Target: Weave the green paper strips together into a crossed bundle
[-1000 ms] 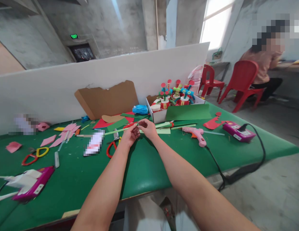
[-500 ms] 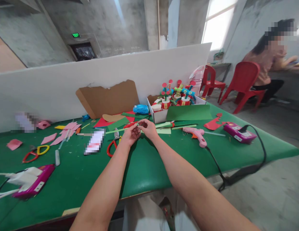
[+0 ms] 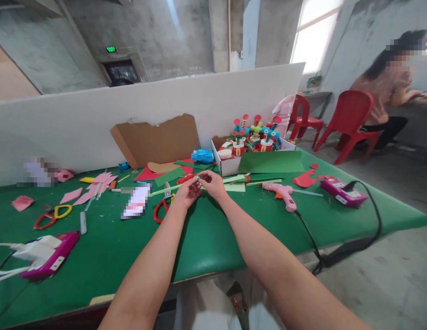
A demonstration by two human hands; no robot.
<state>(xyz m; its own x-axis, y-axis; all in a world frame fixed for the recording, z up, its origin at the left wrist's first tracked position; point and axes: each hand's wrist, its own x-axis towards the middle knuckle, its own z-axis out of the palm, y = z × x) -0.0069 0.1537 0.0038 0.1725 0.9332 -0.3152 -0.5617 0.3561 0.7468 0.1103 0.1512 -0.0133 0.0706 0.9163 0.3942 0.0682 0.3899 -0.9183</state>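
Note:
My left hand (image 3: 186, 191) and my right hand (image 3: 212, 184) meet over the middle of the green table (image 3: 206, 238). Both pinch a thin green paper strip (image 3: 163, 188) that runs out to the left; its near end is folded small between my fingertips. Red-handled scissors (image 3: 160, 210) lie just left of my left hand. A pink glue gun (image 3: 281, 193) rests to the right of my right hand, its black cord trailing off the table edge.
A white box (image 3: 230, 162) of finished paper figures (image 3: 254, 135) stands behind my hands beside green sheets (image 3: 271, 162). Cardboard (image 3: 158, 142) leans on the white divider. Pink cut-outs, yellow-red scissors (image 3: 53, 215) and a magenta power strip (image 3: 50, 259) lie left; another (image 3: 342, 192) right. A person sits far right.
My hands stay in the same place, fingers working slightly on the strip. The view has shifted a little. The person at far right has leaned forward.

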